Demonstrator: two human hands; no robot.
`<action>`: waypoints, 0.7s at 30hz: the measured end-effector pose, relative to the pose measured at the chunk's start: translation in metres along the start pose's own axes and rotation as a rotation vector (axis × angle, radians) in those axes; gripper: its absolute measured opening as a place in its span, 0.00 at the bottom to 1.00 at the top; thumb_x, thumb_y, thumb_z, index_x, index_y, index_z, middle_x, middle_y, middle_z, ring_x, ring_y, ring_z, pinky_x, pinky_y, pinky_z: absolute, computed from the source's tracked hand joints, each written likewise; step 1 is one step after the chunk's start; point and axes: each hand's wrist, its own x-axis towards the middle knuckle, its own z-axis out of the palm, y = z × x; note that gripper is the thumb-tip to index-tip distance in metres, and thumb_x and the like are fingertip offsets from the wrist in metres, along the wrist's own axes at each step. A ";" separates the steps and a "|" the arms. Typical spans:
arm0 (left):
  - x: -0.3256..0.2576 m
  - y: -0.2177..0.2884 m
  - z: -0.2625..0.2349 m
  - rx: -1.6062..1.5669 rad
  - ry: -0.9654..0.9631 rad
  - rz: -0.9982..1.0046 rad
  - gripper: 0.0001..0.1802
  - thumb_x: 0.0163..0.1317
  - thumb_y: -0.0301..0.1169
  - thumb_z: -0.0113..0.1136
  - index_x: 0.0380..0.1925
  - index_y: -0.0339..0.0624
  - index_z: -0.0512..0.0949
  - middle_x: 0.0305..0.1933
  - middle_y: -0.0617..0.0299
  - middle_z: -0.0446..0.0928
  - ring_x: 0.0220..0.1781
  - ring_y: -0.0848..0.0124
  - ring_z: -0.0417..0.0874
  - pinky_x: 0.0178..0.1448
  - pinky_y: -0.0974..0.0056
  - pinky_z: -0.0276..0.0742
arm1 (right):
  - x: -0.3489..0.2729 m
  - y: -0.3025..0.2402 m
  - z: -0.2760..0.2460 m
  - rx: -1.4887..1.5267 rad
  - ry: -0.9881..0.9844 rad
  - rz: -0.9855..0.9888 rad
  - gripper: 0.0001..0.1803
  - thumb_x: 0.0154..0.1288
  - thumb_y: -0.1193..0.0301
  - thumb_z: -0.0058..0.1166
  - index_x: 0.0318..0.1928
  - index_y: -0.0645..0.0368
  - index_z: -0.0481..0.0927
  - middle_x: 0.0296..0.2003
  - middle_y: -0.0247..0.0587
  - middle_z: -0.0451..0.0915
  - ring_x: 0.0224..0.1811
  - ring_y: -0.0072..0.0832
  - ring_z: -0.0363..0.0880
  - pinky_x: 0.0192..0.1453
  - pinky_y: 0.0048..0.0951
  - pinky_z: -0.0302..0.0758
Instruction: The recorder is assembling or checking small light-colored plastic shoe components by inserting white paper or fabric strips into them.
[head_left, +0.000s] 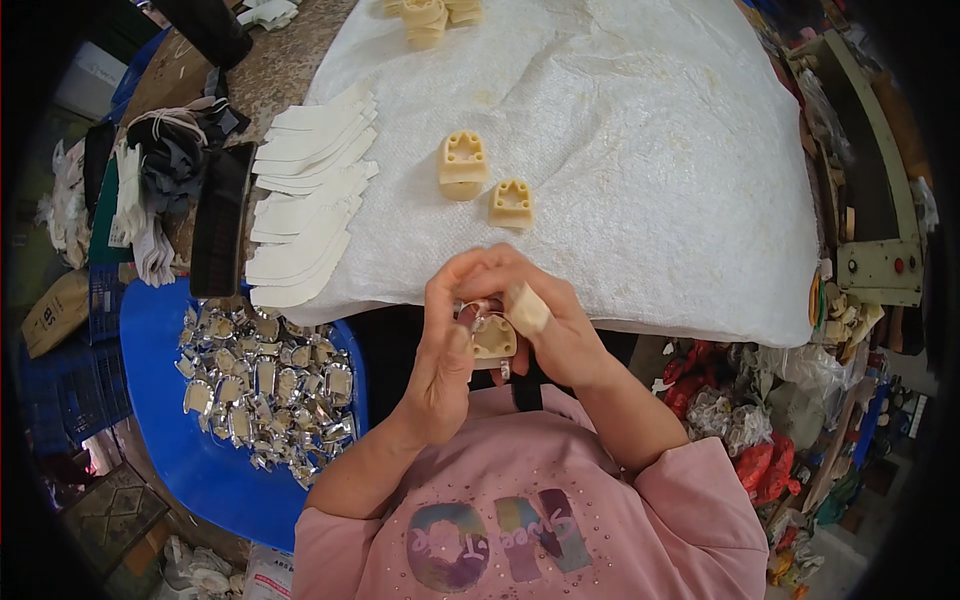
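Observation:
Both hands are together close to my body, at the near edge of the white-covered table. Between them is a cream block (493, 339), probably a shoe heel, its recessed face with small holes turned up. Something clear and shiny shows along its edge. My left hand (437, 345) grips its left side with bent fingers. My right hand (556, 312) closes on it from the right; a beige wrap (528, 309) covers one of its digits. Part of the block is hidden by fingers. Just beyond the hands, a cream heel block (463, 165) and a smaller-looking one (512, 204) rest on the white sheet.
More cream blocks (425, 22) stand stacked at the far edge. White curved strips (312, 190) lie fanned at left, beside a black flat object (221, 220). A blue tub (160, 400) at lower left holds many silver-wrapped pieces (270, 380). Crumpled plastic (770, 465) lies at right.

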 end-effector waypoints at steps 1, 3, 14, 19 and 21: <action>0.001 0.001 0.004 -0.003 -0.006 -0.004 0.32 0.71 0.45 0.33 0.66 0.34 0.45 0.50 0.53 0.66 0.39 0.77 0.72 0.42 0.73 0.71 | 0.006 -0.001 -0.002 0.052 -0.056 0.060 0.12 0.68 0.66 0.48 0.44 0.62 0.76 0.32 0.35 0.72 0.27 0.16 0.74 0.21 0.15 0.72; 0.003 0.005 0.013 0.065 0.104 0.051 0.35 0.71 0.49 0.32 0.65 0.32 0.46 0.53 0.51 0.64 0.37 0.76 0.73 0.38 0.72 0.72 | 0.012 -0.006 -0.002 0.146 -0.150 0.181 0.11 0.67 0.66 0.50 0.40 0.62 0.75 0.30 0.37 0.73 0.19 0.15 0.73 0.15 0.12 0.69; -0.002 -0.009 0.009 0.269 0.282 0.103 0.32 0.69 0.48 0.37 0.61 0.32 0.52 0.52 0.53 0.65 0.47 0.73 0.71 0.50 0.69 0.68 | 0.000 0.027 0.017 -0.006 -0.114 -0.276 0.11 0.69 0.70 0.43 0.48 0.60 0.72 0.43 0.40 0.70 0.46 0.27 0.69 0.52 0.28 0.66; 0.001 0.002 0.012 0.034 0.324 0.072 0.24 0.67 0.33 0.38 0.62 0.37 0.52 0.44 0.57 0.69 0.41 0.78 0.71 0.43 0.73 0.68 | -0.002 0.027 0.021 0.109 -0.096 -0.267 0.18 0.68 0.74 0.40 0.58 0.60 0.68 0.43 0.42 0.69 0.46 0.31 0.68 0.53 0.29 0.65; 0.000 0.002 0.012 0.087 0.321 0.070 0.24 0.67 0.31 0.37 0.62 0.38 0.52 0.43 0.58 0.70 0.40 0.77 0.72 0.41 0.73 0.68 | -0.002 0.026 0.021 -0.021 -0.084 -0.341 0.19 0.67 0.74 0.40 0.58 0.60 0.68 0.44 0.42 0.69 0.46 0.31 0.69 0.53 0.29 0.65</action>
